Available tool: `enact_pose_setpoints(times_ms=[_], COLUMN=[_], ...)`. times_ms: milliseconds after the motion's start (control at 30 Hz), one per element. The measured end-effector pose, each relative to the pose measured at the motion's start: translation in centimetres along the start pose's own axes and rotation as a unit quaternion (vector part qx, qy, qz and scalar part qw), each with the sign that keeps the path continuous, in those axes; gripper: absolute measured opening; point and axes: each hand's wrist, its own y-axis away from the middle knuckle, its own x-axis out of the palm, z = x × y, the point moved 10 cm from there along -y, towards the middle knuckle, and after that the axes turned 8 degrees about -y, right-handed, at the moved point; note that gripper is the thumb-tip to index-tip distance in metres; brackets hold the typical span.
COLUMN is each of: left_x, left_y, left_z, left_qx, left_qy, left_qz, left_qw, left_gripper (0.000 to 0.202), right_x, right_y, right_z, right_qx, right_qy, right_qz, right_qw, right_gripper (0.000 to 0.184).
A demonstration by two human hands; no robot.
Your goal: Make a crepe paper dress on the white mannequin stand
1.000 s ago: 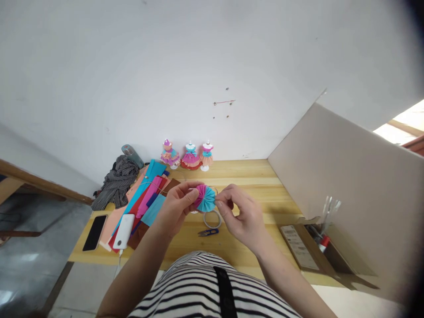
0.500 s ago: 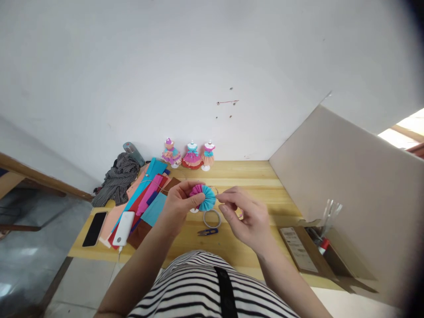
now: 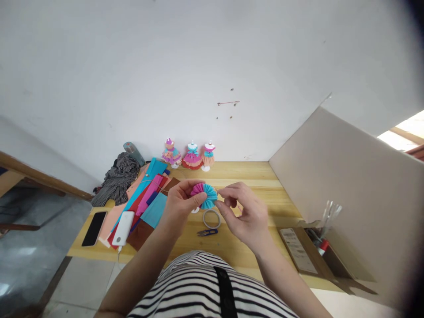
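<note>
"Pink and turquoise pleats make up that round rosette [image 3: 208, 198]. Where is it exactly?"

"Held above the wooden table [image 3: 245, 170], between the two hands. The left hand [image 3: 179, 205] has it clamped, thumb lying across the front where the pink meets the turquoise."

"And the right hand [image 3: 245, 212]?"

"At the turquoise edge, thumb and index finger near each other. Whether they pinch the rim or only touch it, I can't tell."

"What lies below?"

"A pale ring [image 3: 204, 221], with blue-handled thread snips [image 3: 207, 232] just on its near side."

"Anything farther out?"

"Three miniature dress forms [image 3: 192, 157] in ruffled outfits stand by the wall [image 3: 185, 88]. To the left are overlapping coloured sheets [image 3: 154, 211], a white power bank [image 3: 123, 228] and a smartphone [image 3: 94, 229]. An open cardboard box [image 3: 316, 258] sits at the right."
</note>
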Motion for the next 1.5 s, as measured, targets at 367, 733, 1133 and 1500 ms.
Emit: enact_pose_setpoints(times_ms=[367, 733, 1133, 1500], left_x=[0.0, 0.0, 0.3, -0.2], left_y=[0.2, 0.4, 0.4, 0.6], left_z=[-0.8, -1.8, -1.9, -2.1], left_qx=[0.017, 0.039, 0.041, 0.06], left_qy=[-0.022, -0.05, -0.062, -0.075], left_qz=[-0.015, -0.019, -0.01, -0.011], left_qw=[1.0, 0.998, 0.997, 0.995], left_gripper=[0.034, 0.033, 0.034, 0.042], right_x=[0.5, 1.1, 1.2, 1.2], right_y=[0.0, -0.5, -0.6, -0.5], right_z=[0.1, 0.1, 0.4, -0.3], right_qx=[-0.006, -0.002, -0.007, 0.007], right_qy=[-0.001, 0.012, 0.021, 0.039], right_qz=[0.027, 0.059, 0.069, 0.068], right_qw=[1.0, 0.998, 0.997, 0.997], right_gripper=[0.016, 0.016, 0.016, 0.018])
